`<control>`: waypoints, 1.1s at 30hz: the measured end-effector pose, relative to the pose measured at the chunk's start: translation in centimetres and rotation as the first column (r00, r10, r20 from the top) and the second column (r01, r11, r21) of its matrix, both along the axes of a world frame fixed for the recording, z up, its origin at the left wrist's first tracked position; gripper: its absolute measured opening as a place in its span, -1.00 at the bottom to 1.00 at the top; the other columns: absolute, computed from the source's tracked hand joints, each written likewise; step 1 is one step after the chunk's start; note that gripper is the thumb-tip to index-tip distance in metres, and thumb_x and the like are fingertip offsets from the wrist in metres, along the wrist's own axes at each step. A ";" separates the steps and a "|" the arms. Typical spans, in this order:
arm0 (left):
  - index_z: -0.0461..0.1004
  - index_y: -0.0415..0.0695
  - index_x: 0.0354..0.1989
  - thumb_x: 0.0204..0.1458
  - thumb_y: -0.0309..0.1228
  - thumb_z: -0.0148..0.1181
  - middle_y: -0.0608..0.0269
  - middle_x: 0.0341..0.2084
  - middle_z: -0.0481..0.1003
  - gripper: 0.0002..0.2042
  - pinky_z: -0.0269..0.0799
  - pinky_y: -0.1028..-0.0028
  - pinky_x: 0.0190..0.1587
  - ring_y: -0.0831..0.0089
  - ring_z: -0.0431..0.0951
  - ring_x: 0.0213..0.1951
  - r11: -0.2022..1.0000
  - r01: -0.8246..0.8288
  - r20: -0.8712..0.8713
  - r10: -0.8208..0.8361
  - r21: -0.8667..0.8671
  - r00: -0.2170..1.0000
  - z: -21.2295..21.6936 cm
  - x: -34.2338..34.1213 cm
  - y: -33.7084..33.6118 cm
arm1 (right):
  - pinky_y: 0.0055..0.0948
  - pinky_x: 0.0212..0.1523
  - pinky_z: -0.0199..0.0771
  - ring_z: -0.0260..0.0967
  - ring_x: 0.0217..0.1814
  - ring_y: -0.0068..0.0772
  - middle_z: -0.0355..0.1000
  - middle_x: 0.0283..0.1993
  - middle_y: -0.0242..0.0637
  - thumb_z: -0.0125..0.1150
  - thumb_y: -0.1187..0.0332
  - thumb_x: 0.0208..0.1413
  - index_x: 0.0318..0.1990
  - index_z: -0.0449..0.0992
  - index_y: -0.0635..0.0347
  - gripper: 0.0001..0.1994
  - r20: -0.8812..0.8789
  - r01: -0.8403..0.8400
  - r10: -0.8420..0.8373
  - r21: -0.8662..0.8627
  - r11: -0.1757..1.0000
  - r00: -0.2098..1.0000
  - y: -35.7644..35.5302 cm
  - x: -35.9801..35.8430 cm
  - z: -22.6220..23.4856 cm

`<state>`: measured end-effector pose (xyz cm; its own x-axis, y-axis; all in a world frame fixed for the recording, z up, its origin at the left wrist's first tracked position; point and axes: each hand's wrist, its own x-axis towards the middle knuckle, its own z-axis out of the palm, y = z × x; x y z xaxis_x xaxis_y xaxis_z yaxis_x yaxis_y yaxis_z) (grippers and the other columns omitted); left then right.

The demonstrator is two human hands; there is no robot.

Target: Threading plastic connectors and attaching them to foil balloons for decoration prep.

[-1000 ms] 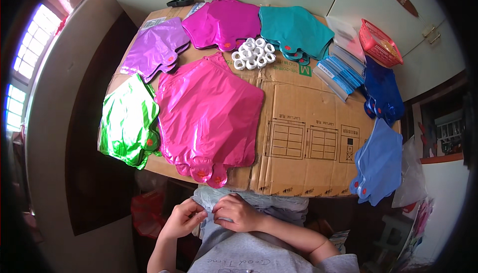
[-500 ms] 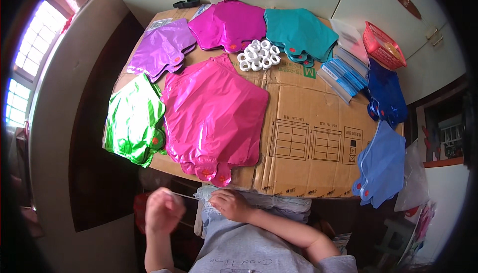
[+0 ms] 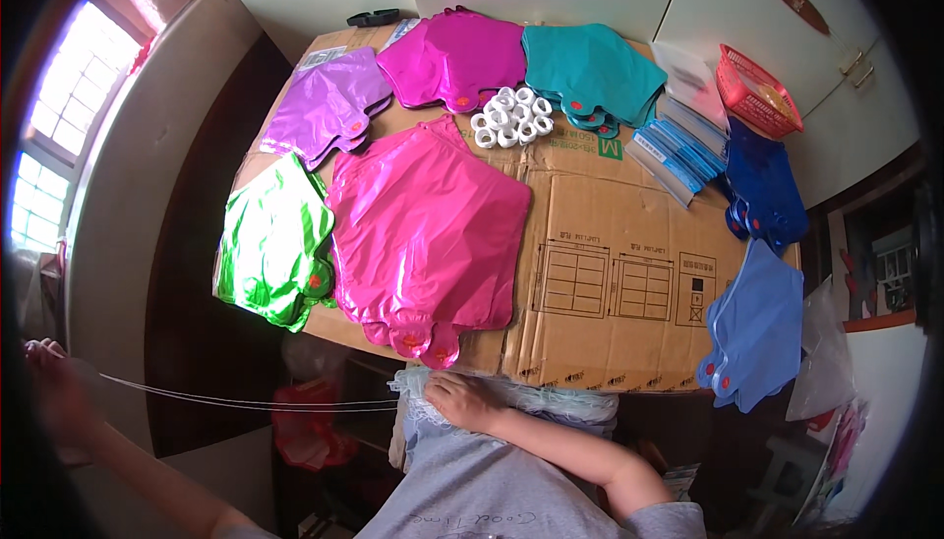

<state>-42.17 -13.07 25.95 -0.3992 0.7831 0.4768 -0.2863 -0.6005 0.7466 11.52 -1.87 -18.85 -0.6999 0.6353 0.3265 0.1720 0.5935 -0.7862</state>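
Observation:
Two thin white strings point(image 3: 246, 402) stretch taut across my front. My left hand point(image 3: 64, 396), far out at the left edge and partly blurred, is closed around their outer end. At my lap, just below the table edge, my right hand point(image 3: 457, 399) lies with curled fingers on a bundle of pale cords point(image 3: 565, 404), where the strings run in. Just above my right hand, a stack of flat pink foil balloons point(image 3: 433, 229) lies on the cardboard point(image 3: 610, 205), its round red-marked tabs toward me.
Around the cardboard lie flat foil stacks: green point(image 3: 275, 244), lilac point(image 3: 329, 106), magenta point(image 3: 452, 57), teal point(image 3: 595, 72), dark blue point(image 3: 765, 185) and light blue point(image 3: 752, 323). Small white rings point(image 3: 511, 118) are piled at the back. Blue-and-white packets point(image 3: 678, 155) and a red basket point(image 3: 757, 91) stand right.
My left hand has swung far out to the left, drawing the strings out into a long line. My right hand has stayed on the bundle. The view has shifted slightly.

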 end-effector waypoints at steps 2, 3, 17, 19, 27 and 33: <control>0.29 -0.24 -0.28 0.20 -0.49 -0.12 0.32 -0.56 0.15 -0.91 0.04 0.57 -0.52 0.59 0.07 -0.55 0.998 0.020 -0.039 -0.023 -0.067 0.999 -1.5 4.4 2.0 | -0.23 0.10 0.27 0.24 0.13 -0.12 0.30 0.05 -0.12 0.23 0.30 -0.05 -0.10 0.35 0.20 -0.65 -0.035 -0.001 0.001 0.002 1.000 0.999 0.3 0.3 0.9; 0.30 -0.25 -0.24 0.19 -0.47 -0.10 0.30 -0.52 0.20 -0.90 0.08 0.58 -0.49 0.58 0.13 -0.51 0.994 -0.051 -0.030 0.049 -0.095 0.998 -2.7 7.9 2.6 | -0.24 0.13 0.24 0.20 0.16 -0.10 0.25 0.09 -0.09 0.25 0.27 -0.06 -0.05 0.32 0.20 -0.58 -0.065 -0.015 0.014 -0.007 1.000 0.998 0.7 0.4 2.4; 0.48 -0.38 -0.27 0.03 -0.41 0.12 -0.08 -0.41 0.52 -0.77 0.18 0.47 -0.57 0.47 0.30 -0.63 0.767 0.611 0.390 -0.510 -0.198 0.767 -21.7 36.0 8.9 | -0.47 -0.46 0.35 0.38 -0.52 -0.38 0.37 -0.54 -0.25 -0.01 0.36 0.20 -0.24 0.39 0.22 -0.87 -0.445 -0.418 0.122 -0.662 0.623 0.887 1.8 3.1 19.0; 0.44 -0.33 -0.13 0.05 -0.45 0.07 0.08 -0.34 0.51 -0.75 0.21 0.48 -0.46 0.46 0.33 -0.54 0.818 0.486 0.503 -0.294 -0.308 0.813 -23.0 38.3 8.3 | -0.50 -0.54 0.32 0.35 -0.59 -0.42 0.35 -0.57 -0.26 0.02 0.40 0.18 -0.27 0.39 0.23 -0.90 -0.421 -0.275 -0.041 -0.660 0.699 0.906 0.6 3.2 18.2; 0.55 -0.29 -0.57 -0.23 -0.55 0.17 0.18 -0.67 0.47 -0.92 0.30 0.44 -0.39 0.32 0.40 -0.46 0.720 0.502 -0.383 -0.686 -0.479 0.619 -23.7 39.2 9.7 | -0.35 -0.53 0.37 0.41 -0.58 -0.23 0.39 -0.58 -0.21 0.04 0.50 0.07 -0.33 0.42 0.26 -0.95 -0.241 0.063 -0.243 -0.576 0.815 0.940 1.0 5.2 18.0; 0.56 -0.21 -0.42 -0.26 -0.66 0.08 0.26 -0.63 0.43 -0.80 0.28 0.46 -0.44 0.39 0.35 -0.50 0.887 -0.029 -0.763 -0.380 -0.462 0.522 -24.3 40.3 9.4 | -0.33 -0.50 0.38 0.40 -0.54 -0.21 0.40 -0.54 -0.22 0.07 0.47 0.02 -0.35 0.42 0.21 -0.95 -0.318 -0.028 -0.093 -0.357 0.934 0.943 0.7 5.1 17.1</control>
